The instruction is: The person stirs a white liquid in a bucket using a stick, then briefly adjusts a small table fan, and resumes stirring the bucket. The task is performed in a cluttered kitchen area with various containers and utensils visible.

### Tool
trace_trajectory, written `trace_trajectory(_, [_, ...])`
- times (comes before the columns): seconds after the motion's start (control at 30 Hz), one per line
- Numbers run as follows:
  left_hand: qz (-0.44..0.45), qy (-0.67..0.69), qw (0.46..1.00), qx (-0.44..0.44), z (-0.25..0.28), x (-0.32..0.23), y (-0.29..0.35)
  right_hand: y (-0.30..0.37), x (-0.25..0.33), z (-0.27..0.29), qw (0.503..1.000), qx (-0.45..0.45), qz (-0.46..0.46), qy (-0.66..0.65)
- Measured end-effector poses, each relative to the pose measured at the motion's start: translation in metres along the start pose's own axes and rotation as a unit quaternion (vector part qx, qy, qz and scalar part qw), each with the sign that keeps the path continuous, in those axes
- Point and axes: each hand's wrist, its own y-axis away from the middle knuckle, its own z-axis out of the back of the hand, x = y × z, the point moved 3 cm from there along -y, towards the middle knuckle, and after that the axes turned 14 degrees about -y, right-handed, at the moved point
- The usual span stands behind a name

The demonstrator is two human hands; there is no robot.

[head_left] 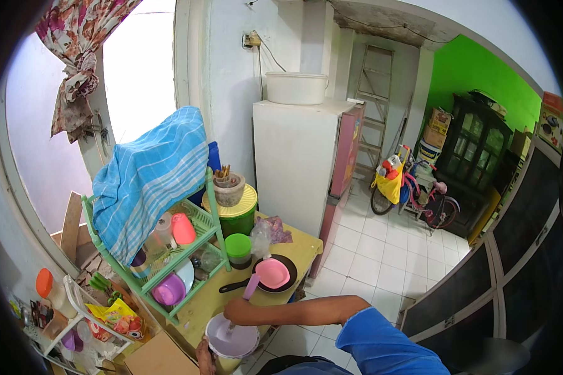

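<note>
A pale purple bowl [231, 340] stands at the near end of a yellow-topped table [303, 247]. My right hand [239, 310] is over the bowl, fingers closed on a thin light utensil that dips into it. My left hand [203, 355] rests against the bowl's left rim and seems to grip it. Just beyond my right hand, a pink scoop with a purple handle [272, 273] lies in a black frying pan [289, 262].
A green dish rack [214, 206] draped with a blue checked cloth [150, 175] holds cups and bowls at left. Green-lidded containers [238, 245] sit behind the pan. A white fridge [294, 162] stands beyond, a pink bicycle [419, 200] on the tiled floor at right.
</note>
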Motion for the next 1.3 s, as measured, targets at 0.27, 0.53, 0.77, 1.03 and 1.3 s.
trace_trajectory(0.27, [0.021,0.031,0.999,-0.030,0.005,0.015,-0.006,0.041,0.015,0.005,0.995,0.029,0.091,0.012])
trace_trajectory(0.53, [0.018,0.015,1.000,-0.004,0.005,0.017,-0.013,0.010,0.009,-0.010,0.999,-0.025,0.029,0.001])
trace_trajectory(0.77, [0.011,0.028,1.000,0.004,0.006,0.018,-0.011,0.040,0.004,0.006,0.995,0.079,0.005,0.053])
trace_trajectory(1.03, [0.020,0.022,0.999,0.011,-0.002,0.007,-0.005,0.009,0.018,-0.019,0.999,-0.005,0.044,0.016])
trace_trajectory(1.3, [0.022,0.010,1.000,0.016,0.002,0.004,-0.004,0.039,0.009,0.004,0.998,0.036,0.025,0.051])
